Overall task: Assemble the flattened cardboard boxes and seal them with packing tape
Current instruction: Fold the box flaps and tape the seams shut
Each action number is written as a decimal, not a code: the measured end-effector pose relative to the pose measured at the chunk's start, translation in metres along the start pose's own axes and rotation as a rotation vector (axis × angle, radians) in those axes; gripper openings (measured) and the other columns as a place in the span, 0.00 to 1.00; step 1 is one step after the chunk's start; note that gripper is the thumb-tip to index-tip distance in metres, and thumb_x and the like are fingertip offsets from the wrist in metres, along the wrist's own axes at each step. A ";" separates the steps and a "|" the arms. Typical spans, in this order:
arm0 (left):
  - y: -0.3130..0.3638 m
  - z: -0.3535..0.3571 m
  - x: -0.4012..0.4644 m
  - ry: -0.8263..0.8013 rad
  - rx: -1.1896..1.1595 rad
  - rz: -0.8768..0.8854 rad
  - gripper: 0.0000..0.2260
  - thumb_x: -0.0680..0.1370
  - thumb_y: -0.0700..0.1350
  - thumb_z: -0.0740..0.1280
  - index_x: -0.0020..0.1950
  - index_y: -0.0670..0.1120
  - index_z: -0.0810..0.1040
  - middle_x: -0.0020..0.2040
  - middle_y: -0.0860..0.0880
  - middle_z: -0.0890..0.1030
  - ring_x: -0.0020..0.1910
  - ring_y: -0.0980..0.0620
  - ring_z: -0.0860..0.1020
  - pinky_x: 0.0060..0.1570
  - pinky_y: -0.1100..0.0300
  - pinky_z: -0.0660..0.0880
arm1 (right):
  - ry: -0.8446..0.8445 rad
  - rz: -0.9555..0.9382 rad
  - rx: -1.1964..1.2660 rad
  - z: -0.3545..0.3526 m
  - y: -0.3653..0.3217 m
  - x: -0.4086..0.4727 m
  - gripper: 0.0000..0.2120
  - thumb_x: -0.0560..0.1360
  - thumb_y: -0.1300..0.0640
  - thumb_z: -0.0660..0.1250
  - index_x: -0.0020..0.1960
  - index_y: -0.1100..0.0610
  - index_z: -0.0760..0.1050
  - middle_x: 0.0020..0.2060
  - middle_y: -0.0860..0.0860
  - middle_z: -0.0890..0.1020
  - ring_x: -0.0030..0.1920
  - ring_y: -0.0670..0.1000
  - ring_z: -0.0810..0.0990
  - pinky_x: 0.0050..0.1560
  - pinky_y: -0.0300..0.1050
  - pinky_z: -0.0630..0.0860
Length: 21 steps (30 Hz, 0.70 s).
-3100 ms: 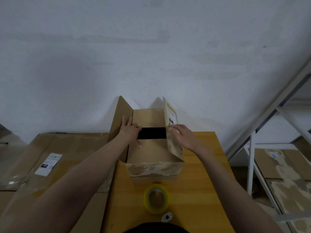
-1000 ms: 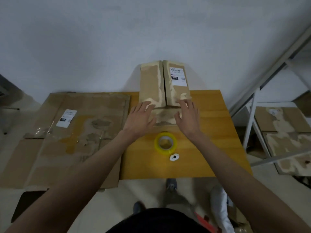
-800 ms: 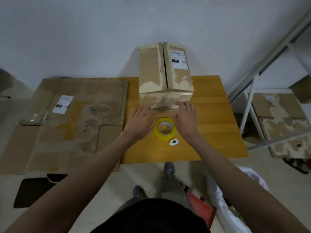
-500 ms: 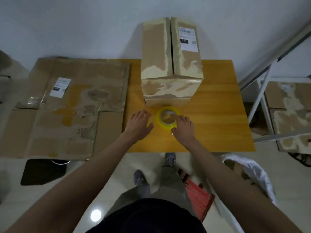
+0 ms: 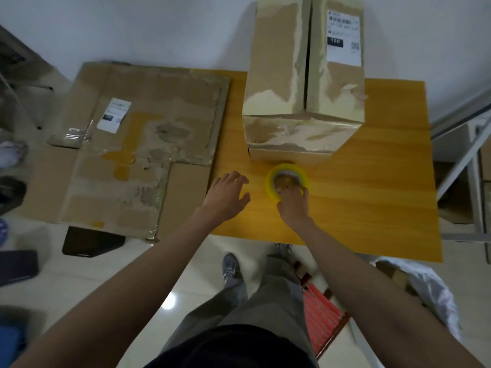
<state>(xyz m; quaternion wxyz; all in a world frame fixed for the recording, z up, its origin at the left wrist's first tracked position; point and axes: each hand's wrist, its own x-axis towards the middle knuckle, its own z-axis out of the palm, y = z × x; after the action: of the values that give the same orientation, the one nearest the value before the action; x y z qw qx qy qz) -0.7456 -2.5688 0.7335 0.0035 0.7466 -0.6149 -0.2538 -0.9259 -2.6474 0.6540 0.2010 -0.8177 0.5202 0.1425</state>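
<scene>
- Gripping the yellow packing tape roll [image 5: 287,181] comes first: it lies flat on the wooden table [image 5: 372,181], just in front of the assembled cardboard box [image 5: 303,83], and the right hand [image 5: 293,205] has its fingers curled over the near rim and into the core.
- Getting a firm hold probably calls for hooking the fingers through the core with the thumb outside (a rim-only pinch may slip when the tape is pulled).
- Finding the loose end is likely next; it is too small to make out here, so turning the roll in the hand should help.
- Using the left hand [image 5: 225,197], which hovers over the table beside the roll with fingers spread and relaxed, holding nothing, to press the box flaps seems sensible.
- Watching the centre seam matters: the two top flaps meet with a dark gap showing, untaped.
- Leaving the flattened cardboard [image 5: 138,150] at the left of the table for later seems right.
</scene>
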 end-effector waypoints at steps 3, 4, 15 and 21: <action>0.000 -0.008 0.002 0.001 -0.001 0.007 0.19 0.82 0.52 0.62 0.72 0.48 0.71 0.70 0.49 0.71 0.70 0.46 0.69 0.69 0.48 0.65 | 0.041 0.004 0.088 -0.010 0.000 -0.004 0.17 0.79 0.59 0.63 0.67 0.50 0.75 0.61 0.50 0.78 0.65 0.54 0.72 0.70 0.55 0.61; 0.001 -0.011 0.003 0.001 -0.002 0.013 0.19 0.82 0.52 0.62 0.72 0.48 0.71 0.70 0.49 0.71 0.70 0.46 0.69 0.69 0.48 0.65 | 0.054 0.003 0.138 -0.014 0.000 -0.006 0.18 0.79 0.59 0.62 0.68 0.51 0.74 0.63 0.50 0.77 0.66 0.55 0.72 0.69 0.56 0.62; 0.010 -0.049 -0.002 -0.028 -0.128 0.114 0.15 0.85 0.46 0.59 0.70 0.44 0.75 0.68 0.44 0.76 0.61 0.43 0.77 0.57 0.48 0.76 | 0.039 -0.007 0.795 -0.062 -0.012 -0.092 0.19 0.81 0.62 0.65 0.71 0.61 0.71 0.65 0.56 0.77 0.62 0.56 0.76 0.58 0.47 0.75; 0.019 -0.064 -0.024 -0.020 -0.203 0.206 0.12 0.82 0.48 0.64 0.62 0.45 0.82 0.56 0.46 0.83 0.52 0.46 0.80 0.54 0.50 0.78 | 0.115 0.019 0.912 -0.080 -0.026 -0.130 0.19 0.81 0.64 0.65 0.71 0.61 0.71 0.63 0.56 0.78 0.61 0.55 0.77 0.62 0.54 0.76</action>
<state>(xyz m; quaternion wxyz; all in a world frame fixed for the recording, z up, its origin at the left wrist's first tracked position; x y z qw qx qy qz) -0.7410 -2.5705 0.8040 0.0991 0.6729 -0.6593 -0.3205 -0.9549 -2.5727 0.7859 0.5097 -0.6476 0.5477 -0.1448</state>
